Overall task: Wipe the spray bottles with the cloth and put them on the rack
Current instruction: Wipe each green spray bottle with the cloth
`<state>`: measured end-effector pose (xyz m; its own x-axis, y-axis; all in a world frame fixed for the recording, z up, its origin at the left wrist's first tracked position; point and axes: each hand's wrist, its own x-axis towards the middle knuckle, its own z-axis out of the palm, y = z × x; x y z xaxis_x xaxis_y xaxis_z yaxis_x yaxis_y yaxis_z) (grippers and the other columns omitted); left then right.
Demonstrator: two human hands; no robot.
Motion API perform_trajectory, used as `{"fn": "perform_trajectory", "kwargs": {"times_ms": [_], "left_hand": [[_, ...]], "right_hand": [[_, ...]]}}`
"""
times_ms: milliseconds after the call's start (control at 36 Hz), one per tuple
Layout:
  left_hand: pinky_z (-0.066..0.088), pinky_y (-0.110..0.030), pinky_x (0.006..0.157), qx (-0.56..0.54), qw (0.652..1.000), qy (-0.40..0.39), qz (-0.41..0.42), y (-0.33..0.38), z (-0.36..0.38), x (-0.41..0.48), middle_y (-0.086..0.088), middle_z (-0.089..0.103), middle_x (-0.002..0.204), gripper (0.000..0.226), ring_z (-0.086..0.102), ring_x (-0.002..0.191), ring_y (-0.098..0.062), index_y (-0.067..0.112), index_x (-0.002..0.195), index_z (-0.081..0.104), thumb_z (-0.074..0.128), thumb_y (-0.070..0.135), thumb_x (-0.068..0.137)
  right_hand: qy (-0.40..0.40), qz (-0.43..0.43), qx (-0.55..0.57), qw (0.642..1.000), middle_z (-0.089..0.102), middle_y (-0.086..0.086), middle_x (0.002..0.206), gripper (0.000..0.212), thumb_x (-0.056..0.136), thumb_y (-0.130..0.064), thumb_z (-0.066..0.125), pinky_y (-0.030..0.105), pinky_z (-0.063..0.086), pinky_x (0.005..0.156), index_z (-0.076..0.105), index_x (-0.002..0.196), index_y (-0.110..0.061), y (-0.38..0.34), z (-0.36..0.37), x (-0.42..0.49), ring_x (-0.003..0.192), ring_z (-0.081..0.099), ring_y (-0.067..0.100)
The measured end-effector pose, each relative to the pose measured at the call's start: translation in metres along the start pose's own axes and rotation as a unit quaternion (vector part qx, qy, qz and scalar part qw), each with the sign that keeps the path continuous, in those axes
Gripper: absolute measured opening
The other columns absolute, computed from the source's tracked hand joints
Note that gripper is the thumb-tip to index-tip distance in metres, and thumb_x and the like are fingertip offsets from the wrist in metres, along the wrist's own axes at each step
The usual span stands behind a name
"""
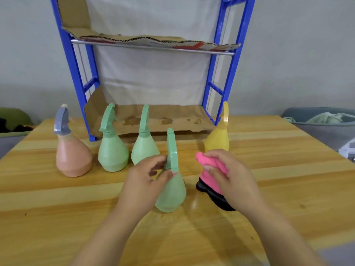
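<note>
Five spray bottles are on the table (57,208), none on the rack (75,73) yet. The near green bottle (172,192) stands dead centre, base on the wood. The left hand (148,175) has thumb and fingers curled round its neck just under the trigger head, pinching it. The right hand (226,173) is at its 3 o'clock, fingers bunched tight on the pink cloth (201,158), whose black end trails onto the table; the cloth is near the bottle, not touching. The rest sit in a row further back: salmon bottle (73,158) at 10, left green bottle (113,152) at 11, middle green bottle (144,148) near 12, yellow bottle (218,139) at 1, just beyond the right hand. The rack is past them at 12, its lower shelf lined with cardboard (153,120). The wipe looks about to start. Risks:
- The neck-only hold is high, so a hard stroke could twist or tip the bottle.
- The right hand swinging out could knock the yellow one.
- The trailing black end could snag a trigger.
- The cardboard looks warped and stained, so a bottle set near its edge might rock or slide off.
</note>
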<state>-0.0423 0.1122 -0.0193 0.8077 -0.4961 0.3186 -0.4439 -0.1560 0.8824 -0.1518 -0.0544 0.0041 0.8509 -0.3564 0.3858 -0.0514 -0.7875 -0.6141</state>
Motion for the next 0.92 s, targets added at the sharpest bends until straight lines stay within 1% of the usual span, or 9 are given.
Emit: {"fn": "perform_trajectory", "kwargs": {"times_ms": [83,139,222,417,528,639,722,833,917], "left_hand": [[0.05,-0.018,0.081,-0.02,1.0,-0.001,-0.008,-0.002,-0.002,-0.002,0.033,0.066,0.091,0.025,0.061,0.09,0.009,0.043,0.089,0.066,0.072,0.02,0.081],[0.051,-0.021,0.082,-0.034,0.999,-0.002,-0.01,-0.003,-0.003,-0.002,0.03,0.067,0.091,0.023,0.062,0.089,0.008,0.039,0.09,0.068,0.072,0.019,0.081],[0.052,-0.025,0.085,-0.06,0.998,-0.006,-0.023,-0.004,-0.003,0.0,0.026,0.069,0.091,0.022,0.063,0.09,0.007,0.037,0.091,0.069,0.072,0.018,0.08],[0.051,-0.031,0.09,-0.078,0.996,-0.023,-0.019,-0.007,-0.004,0.001,0.024,0.07,0.094,0.027,0.063,0.095,0.003,0.041,0.093,0.068,0.07,0.016,0.083],[0.051,-0.039,0.092,-0.092,0.995,-0.032,-0.027,-0.01,-0.006,0.005,0.02,0.071,0.094,0.026,0.065,0.096,-0.001,0.036,0.096,0.07,0.07,0.014,0.083],[0.051,-0.045,0.092,-0.104,0.994,-0.033,-0.028,-0.013,-0.006,0.006,0.017,0.073,0.095,0.024,0.066,0.097,-0.005,0.035,0.095,0.071,0.071,0.014,0.082],[0.05,-0.046,0.092,-0.103,0.994,-0.041,-0.018,-0.014,-0.008,0.007,0.017,0.072,0.097,0.022,0.065,0.099,-0.007,0.036,0.096,0.071,0.071,0.02,0.082],[0.049,-0.047,0.092,-0.096,0.994,-0.047,-0.018,-0.014,-0.009,0.008,0.017,0.072,0.097,0.022,0.065,0.1,-0.007,0.033,0.098,0.071,0.07,0.018,0.082],[0.049,-0.045,0.093,-0.09,0.995,-0.048,-0.023,-0.014,-0.009,0.008,0.017,0.072,0.098,0.023,0.064,0.1,-0.006,0.031,0.1,0.071,0.069,0.017,0.082]], "right_hand": [[0.021,-0.048,0.023,0.998,0.056,-0.032,0.102,0.023,0.092,-0.022,0.059,0.001,0.035,0.084,0.06,0.11,-0.037,-0.013,0.003,0.011,0.106,0.049,-0.009],[0.031,-0.082,0.022,0.996,0.061,-0.023,0.106,0.026,0.092,-0.021,0.059,0.009,0.039,0.091,0.064,0.117,-0.027,-0.018,0.005,0.02,0.105,0.054,-0.001],[0.041,-0.117,-0.008,0.992,0.063,-0.008,0.114,0.029,0.094,-0.025,0.058,0.021,0.04,0.096,0.063,0.122,-0.025,-0.024,0.006,0.037,0.111,0.054,0.013],[0.015,-0.165,-0.035,0.986,0.055,-0.003,0.102,0.033,0.092,-0.027,0.052,0.012,0.037,0.088,0.066,0.12,-0.016,-0.036,0.013,0.061,0.1,0.053,0.016],[0.01,-0.2,-0.037,0.979,0.055,0.007,0.099,0.031,0.093,-0.023,0.052,0.02,0.042,0.077,0.067,0.117,-0.009,-0.032,0.02,0.054,0.087,0.052,0.015],[0.015,-0.229,-0.06,0.971,0.055,0.008,0.101,0.034,0.094,-0.024,0.047,0.033,0.045,0.076,0.066,0.119,-0.009,-0.026,0.022,0.04,0.089,0.054,0.024],[-0.014,-0.254,-0.06,0.965,0.052,0.008,0.104,0.033,0.094,-0.02,0.049,0.037,0.048,0.074,0.064,0.121,-0.009,-0.023,0.021,0.029,0.092,0.054,0.025],[-0.059,-0.272,-0.063,0.959,0.051,0.008,0.105,0.035,0.094,-0.02,0.05,0.037,0.049,0.069,0.062,0.125,-0.009,-0.02,0.017,0.016,0.089,0.053,0.024],[-0.081,-0.27,-0.049,0.958,0.051,0.005,0.104,0.034,0.094,-0.021,0.05,0.032,0.049,0.073,0.063,0.125,-0.012,-0.02,0.013,0.012,0.09,0.053,0.02]]}}
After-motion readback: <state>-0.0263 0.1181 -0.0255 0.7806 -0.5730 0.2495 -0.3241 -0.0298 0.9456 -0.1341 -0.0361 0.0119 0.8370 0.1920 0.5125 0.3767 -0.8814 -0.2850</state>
